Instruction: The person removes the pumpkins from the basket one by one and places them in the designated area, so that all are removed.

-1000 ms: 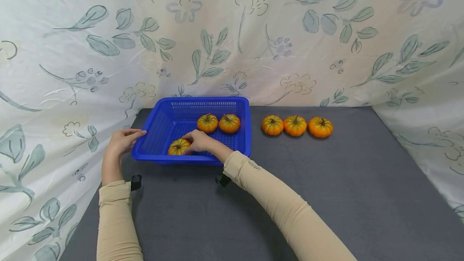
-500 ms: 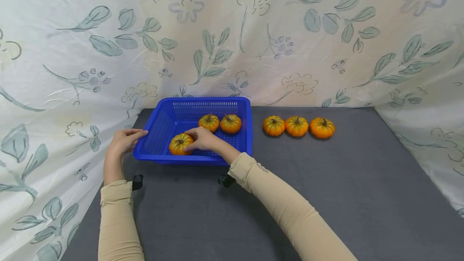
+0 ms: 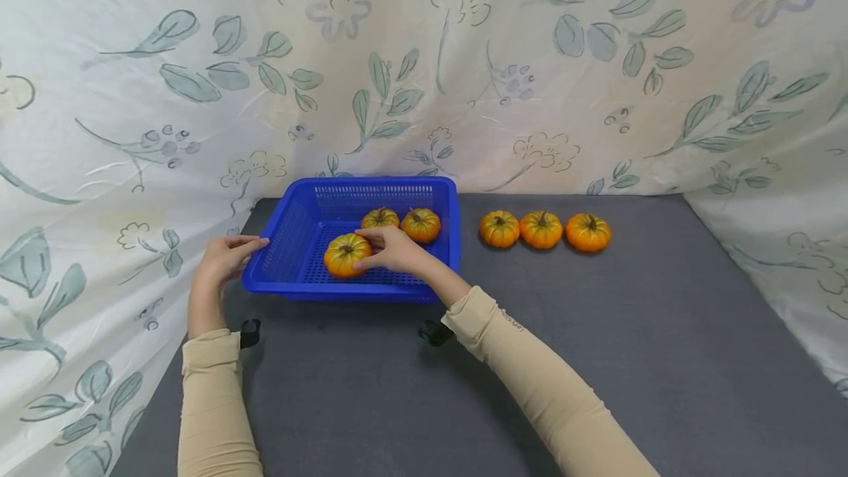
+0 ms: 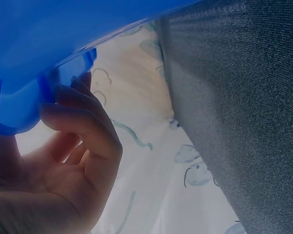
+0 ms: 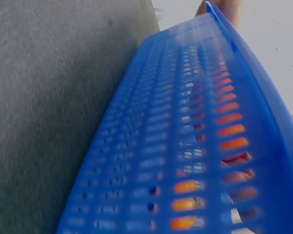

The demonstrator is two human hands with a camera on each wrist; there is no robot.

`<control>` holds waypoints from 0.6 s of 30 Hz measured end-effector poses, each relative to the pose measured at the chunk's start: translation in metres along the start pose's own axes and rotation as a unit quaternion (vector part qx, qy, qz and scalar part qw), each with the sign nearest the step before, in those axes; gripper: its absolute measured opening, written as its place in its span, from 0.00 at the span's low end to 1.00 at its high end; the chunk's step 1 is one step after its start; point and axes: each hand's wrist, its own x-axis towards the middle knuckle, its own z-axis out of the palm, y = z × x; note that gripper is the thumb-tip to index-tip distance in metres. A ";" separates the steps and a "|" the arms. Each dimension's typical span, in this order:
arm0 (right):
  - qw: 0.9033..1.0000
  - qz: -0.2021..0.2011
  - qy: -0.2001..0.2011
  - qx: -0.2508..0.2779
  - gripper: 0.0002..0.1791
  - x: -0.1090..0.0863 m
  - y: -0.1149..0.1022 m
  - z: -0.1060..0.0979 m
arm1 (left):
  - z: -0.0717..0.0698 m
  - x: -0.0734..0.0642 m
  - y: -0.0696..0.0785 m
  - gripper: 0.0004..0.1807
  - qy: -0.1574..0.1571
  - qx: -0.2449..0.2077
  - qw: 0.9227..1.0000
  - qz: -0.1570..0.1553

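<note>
My left hand (image 3: 227, 259) grips the left rim of a blue plastic basket (image 3: 294, 288), its fingers curled under the edge in the left wrist view. Over the basket's inside, my right hand (image 3: 395, 249) holds a small orange pumpkin (image 3: 345, 255) between thumb and fingers, the stem facing up. Behind that hand, two more small pumpkins sit side by side at the back right of the basket: one pumpkin (image 3: 380, 218) partly covered by the hand, the other pumpkin (image 3: 420, 225) in plain sight. The right wrist view is mostly filled by the perforated basket wall (image 5: 161, 126), with orange showing through its slots.
On the dark grey table (image 3: 596, 330), right of the basket, three small pumpkins (image 3: 540, 230) stand in a row near the back edge. A white curtain with flower and leaf prints (image 3: 503, 79) hangs behind and along both sides.
My right hand has lifted the held pumpkin from the front left of the basket and moved it up and to the right. My left hand stays on the rim.
</note>
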 end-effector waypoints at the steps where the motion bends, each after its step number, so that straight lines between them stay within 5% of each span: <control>1: 1.000 -0.003 0.002 0.005 0.39 -0.002 0.001 -0.002 | 0.000 0.000 0.000 0.40 0.000 -0.001 1.000 0.000; 18: 0.997 -0.020 0.059 0.039 0.39 -0.035 0.009 -0.041 | 0.001 0.002 -0.002 0.40 0.003 -0.002 1.000 0.003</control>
